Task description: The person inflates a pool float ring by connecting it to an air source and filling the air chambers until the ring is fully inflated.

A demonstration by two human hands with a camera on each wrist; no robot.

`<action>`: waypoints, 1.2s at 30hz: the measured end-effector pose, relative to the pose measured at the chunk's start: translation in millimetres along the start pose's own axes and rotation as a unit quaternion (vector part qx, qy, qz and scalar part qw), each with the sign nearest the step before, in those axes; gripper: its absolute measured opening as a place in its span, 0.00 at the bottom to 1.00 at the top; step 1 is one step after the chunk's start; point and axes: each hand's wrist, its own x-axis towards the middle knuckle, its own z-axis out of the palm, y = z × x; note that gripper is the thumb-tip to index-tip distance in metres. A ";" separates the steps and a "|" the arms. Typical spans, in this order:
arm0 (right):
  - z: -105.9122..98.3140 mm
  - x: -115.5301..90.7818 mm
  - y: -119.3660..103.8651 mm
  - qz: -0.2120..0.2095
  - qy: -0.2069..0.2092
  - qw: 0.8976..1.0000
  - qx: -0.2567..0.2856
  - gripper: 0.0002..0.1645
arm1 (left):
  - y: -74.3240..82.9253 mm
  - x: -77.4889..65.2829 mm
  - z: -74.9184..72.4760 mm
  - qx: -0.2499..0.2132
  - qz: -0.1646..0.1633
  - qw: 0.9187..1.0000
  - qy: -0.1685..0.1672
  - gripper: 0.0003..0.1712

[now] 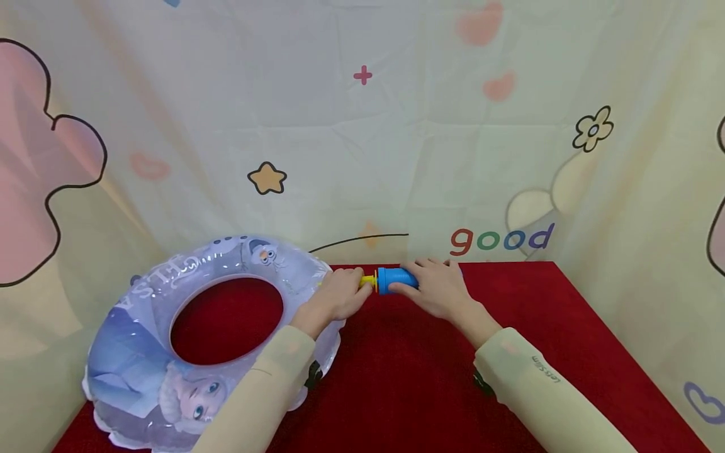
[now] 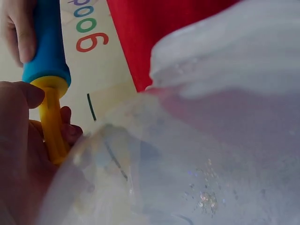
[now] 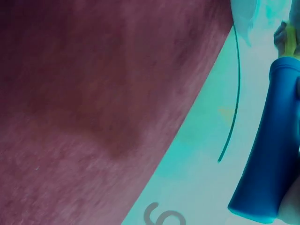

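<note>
A blue and yellow hand air pump (image 1: 391,280) is held level between both hands above the table, near its far edge. My left hand (image 1: 342,294) grips the yellow end (image 2: 52,123), its thumb near the blue barrel's rim. Around the blue barrel (image 3: 267,150) curl the fingers of my right hand (image 1: 438,286). An inflated swim ring (image 1: 127,352) with cartoon figures lies on the left, partly behind the left hand and sleeve. In the left wrist view its translucent side (image 2: 197,154) fills much of the foreground. Whether the pump touches the ring cannot be made out.
The table carries a red cloth (image 1: 419,384), whose far edge meets a pale printed curtain (image 1: 351,157). That curtain also hangs along the left and right sides. Dark objects, partly hidden, show beside both sleeves.
</note>
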 end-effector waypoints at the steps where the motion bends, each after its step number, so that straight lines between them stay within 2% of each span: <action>1: 0.9 1.2 -2.0 -0.001 0.001 1.000 -0.001 0.40 | -0.7 0.3 -0.4 -0.003 -0.001 1.000 0.000 0.14; 7: 4.7 -6.7 3.7 0.008 -0.009 1.000 0.018 0.40 | -4.8 -1.0 -0.3 -0.022 -0.003 1.000 -0.020 0.14; 12: 1.5 -16.7 28.3 0.014 -0.006 0.999 0.030 0.40 | -6.1 -0.8 -1.1 -0.026 0.004 1.000 -0.016 0.14; 19: -13.4 -30.1 68.3 0.014 -0.008 0.999 0.046 0.40 | -6.3 2.5 -10.1 -0.008 0.007 1.000 -0.012 0.15; 24: -19.5 -38.3 84.4 0.020 -0.012 0.998 0.057 0.41 | -5.4 4.6 -12.0 -0.003 -0.001 1.000 -0.022 0.16; 30: -12.4 -38.6 80.3 0.026 -0.012 0.998 0.050 0.41 | -4.1 5.1 -5.9 -0.014 -0.005 1.000 -0.016 0.15; 36: 4.0 -26.1 49.0 0.024 -0.012 0.999 0.026 0.39 | -1.2 4.2 2.8 -0.022 -0.003 1.000 -0.019 0.14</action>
